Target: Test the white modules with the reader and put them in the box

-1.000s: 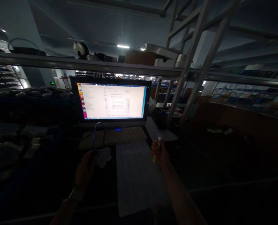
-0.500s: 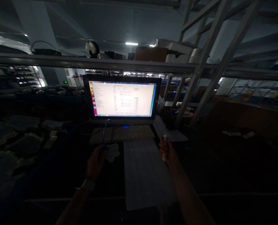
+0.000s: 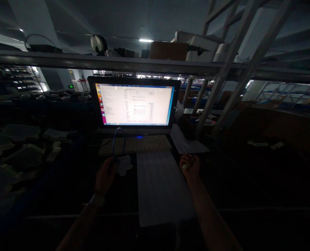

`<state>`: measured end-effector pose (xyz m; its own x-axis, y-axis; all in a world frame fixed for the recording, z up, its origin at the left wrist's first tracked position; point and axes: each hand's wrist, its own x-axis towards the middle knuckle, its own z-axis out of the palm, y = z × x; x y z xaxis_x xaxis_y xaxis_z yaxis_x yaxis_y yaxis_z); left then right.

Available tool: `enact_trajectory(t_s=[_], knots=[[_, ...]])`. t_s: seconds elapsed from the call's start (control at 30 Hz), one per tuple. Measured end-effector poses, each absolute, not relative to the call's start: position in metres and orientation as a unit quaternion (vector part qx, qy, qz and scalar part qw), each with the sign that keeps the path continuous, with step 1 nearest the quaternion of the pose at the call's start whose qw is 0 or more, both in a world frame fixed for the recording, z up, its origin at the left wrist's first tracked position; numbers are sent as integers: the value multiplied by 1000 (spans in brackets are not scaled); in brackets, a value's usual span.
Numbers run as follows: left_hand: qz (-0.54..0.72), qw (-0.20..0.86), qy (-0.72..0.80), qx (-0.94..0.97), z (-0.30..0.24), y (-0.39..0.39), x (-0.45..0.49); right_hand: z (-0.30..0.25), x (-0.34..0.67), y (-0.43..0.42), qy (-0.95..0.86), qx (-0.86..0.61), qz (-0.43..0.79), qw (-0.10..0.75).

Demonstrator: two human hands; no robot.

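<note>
My left hand (image 3: pixel 104 177) is closed at the near end of a blue cable (image 3: pixel 119 128), which arches up in a loop in front of the keyboard. Right beside those fingertips lies a small pale plastic part (image 3: pixel 124 165) with an uneven outline; whether the fingers also grip it is too dark to tell. On the other side, my right hand (image 3: pixel 193 168) is wrapped round a marker pen (image 3: pixel 186 166), with only its pale end showing. A printed paper sheet (image 3: pixel 161 188) lies between the two hands.
Behind the hands stand a keyboard (image 3: pixel 136 144) and a lit monitor (image 3: pixel 137 104). Pale plastic parts (image 3: pixel 24 155) are piled at the left. Another paper (image 3: pixel 188 141) lies at the right of the keyboard. A shelf (image 3: pixel 73 61) with boxes crosses above, and metal posts (image 3: pixel 222 83) rise at right.
My right hand has turned, so the marker pen that stood upright now shows mainly its end. The left hand stays by the cable. The whole view has shifted slightly.
</note>
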<state>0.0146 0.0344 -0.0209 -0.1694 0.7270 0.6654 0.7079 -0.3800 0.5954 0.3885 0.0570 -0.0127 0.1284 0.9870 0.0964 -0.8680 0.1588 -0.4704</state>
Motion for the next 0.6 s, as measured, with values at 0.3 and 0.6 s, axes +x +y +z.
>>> enact_trajectory(t_s=[0.3,0.6], knots=[[517,-5,546,659,-19,34,15,-9,374,60,-180,-263,599,734],[519,5,552,652,-22,34,14,-8,370,64,-229,-370,548,715]])
